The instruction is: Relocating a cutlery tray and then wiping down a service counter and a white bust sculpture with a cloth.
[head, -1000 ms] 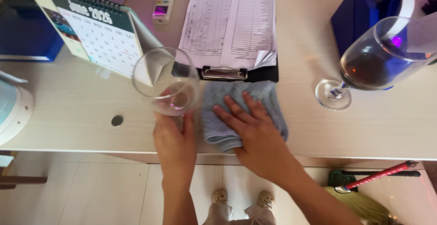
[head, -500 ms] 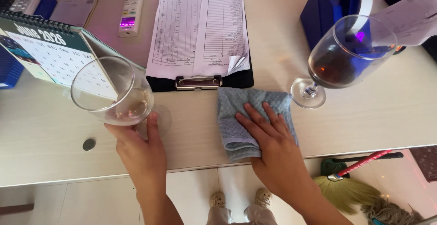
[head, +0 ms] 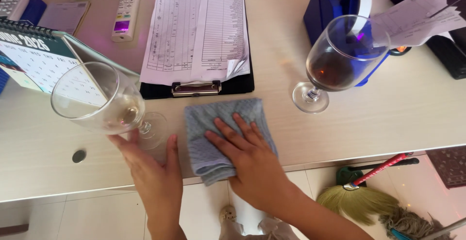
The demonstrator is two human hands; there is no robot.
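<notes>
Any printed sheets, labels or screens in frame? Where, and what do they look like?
Desk calendar: far left, green header, white grid.
Remote: top left, white, lit purple screen.
Clipboard: centre, black, white printed forms.
Loose papers: top right, white slips.
Notepad: top left, pale.

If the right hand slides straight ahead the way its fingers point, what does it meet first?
Probably the black clipboard. The right hand lies flat on the grey cloth, fingers pointing up and slightly left, and the clipboard's metal clip sits just past the cloth's far edge.

It looked like an office: the counter carried a clipboard of forms, a desk calendar, a remote and perhaps a calculator.
</notes>
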